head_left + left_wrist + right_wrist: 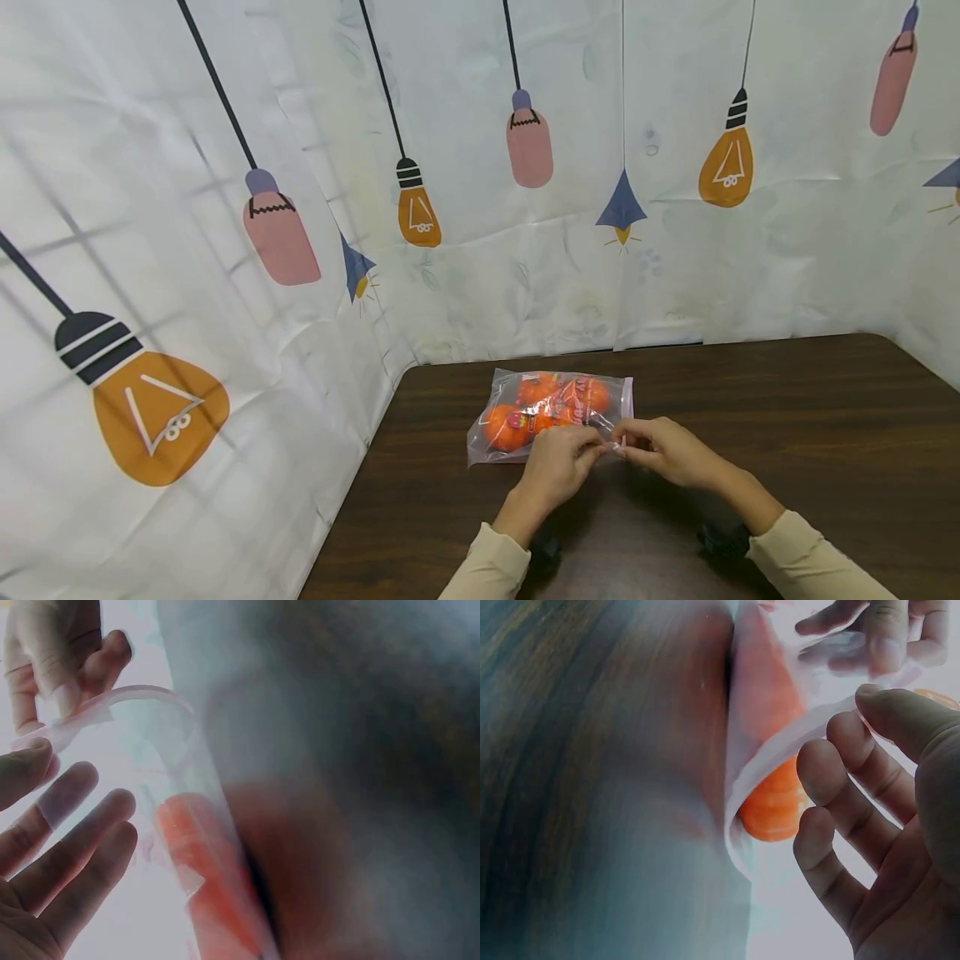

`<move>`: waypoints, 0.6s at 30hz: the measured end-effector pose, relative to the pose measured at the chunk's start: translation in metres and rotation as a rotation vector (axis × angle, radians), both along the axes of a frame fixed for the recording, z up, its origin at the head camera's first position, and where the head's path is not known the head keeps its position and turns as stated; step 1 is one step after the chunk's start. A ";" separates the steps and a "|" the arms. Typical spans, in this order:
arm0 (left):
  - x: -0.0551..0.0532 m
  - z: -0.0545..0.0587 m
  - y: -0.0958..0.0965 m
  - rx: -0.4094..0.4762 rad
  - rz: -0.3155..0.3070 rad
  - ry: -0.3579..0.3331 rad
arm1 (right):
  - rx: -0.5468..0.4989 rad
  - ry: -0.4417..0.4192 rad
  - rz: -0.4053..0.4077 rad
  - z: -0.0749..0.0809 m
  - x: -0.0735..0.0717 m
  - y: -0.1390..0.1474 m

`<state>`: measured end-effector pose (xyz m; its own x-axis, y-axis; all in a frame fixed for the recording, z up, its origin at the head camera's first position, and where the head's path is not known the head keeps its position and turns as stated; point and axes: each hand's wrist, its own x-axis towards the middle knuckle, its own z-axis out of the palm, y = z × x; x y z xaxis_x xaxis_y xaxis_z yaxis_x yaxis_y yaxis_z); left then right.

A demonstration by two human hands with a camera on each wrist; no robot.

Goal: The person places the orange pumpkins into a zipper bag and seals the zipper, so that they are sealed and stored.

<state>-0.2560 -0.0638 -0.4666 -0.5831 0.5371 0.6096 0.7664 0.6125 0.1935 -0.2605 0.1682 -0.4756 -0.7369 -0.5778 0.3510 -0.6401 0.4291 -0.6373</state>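
A clear plastic bag (627,400) with pink print lies flat on the table, with several orange mandarins (506,428) inside. At the bag's near right corner, my left hand (558,462) pinches the edge between thumb and index finger. Close beside it, my right hand (666,450) pinches the same edge strip. The left wrist view shows the bag's pale rim (146,691) bowed into a curve, the left hand's other fingers (79,862) spread behind it. In the right wrist view the rim (780,750) arches over a mandarin (771,802), and the fingertips of both hands are near each other.
A dark wood-grain table (795,408) carries the bag. White cloth (480,292) printed with hanging lamps stands behind the table and along its left side. Dark devices (723,540) sit under the wrists, below cream sleeves (810,554).
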 end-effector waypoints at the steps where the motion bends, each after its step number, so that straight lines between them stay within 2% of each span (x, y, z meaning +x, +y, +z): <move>1: 0.000 0.001 0.000 0.005 0.000 0.002 | 0.001 -0.004 -0.002 -0.001 -0.001 0.000; 9: 0.001 0.010 -0.003 0.033 -0.006 0.020 | 0.042 -0.018 -0.070 -0.003 -0.004 0.008; 12: 0.002 0.014 -0.003 0.056 -0.018 0.005 | 0.054 -0.013 -0.097 -0.003 -0.005 0.012; 18: 0.003 0.013 -0.001 0.095 -0.024 -0.039 | 0.057 -0.010 -0.130 -0.003 -0.006 0.016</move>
<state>-0.2532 -0.0648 -0.4538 -0.5949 0.4923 0.6354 0.7716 0.5713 0.2799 -0.2667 0.1839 -0.4782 -0.8098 -0.4964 0.3126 -0.5708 0.5436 -0.6153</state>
